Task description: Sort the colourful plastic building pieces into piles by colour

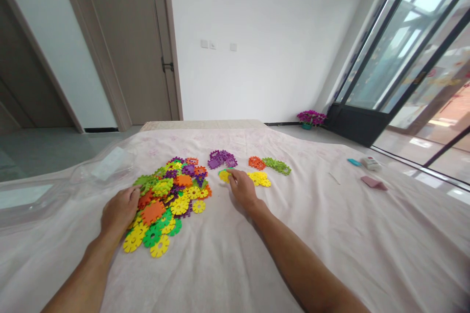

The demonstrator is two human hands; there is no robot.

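The left hand [119,209] rests against the left edge of a mixed pile of plastic interlocking pieces [179,204], its fingers bent and drawn together; the fingertips are partly hidden, so whether they have hold of a piece cannot be told. The pile lies on a pale pink sheet [293,254] and mixes notched yellow and green discs with toothed orange, purple and lime-green pieces. To the right of the pile, the right hand [244,188] has its thumb and forefinger nearly closed, pinching the right edge of a notched yellow disc [224,176], with a sliver of green showing along the disc's upper edge. Just right of this hand lies a small group of yellow discs [261,180]. Beyond the hand sits a cluster of purple toothed pieces [222,159], and to the right of that an orange cluster [256,162] touches a lime-green cluster [278,166]. Clear plastic packaging [106,165] lies at the far left of the sheet. On the right are a thin white stick [334,178], a folded dusty-pink cloth [373,183], a small blue item [354,162] and a white packet [370,163].
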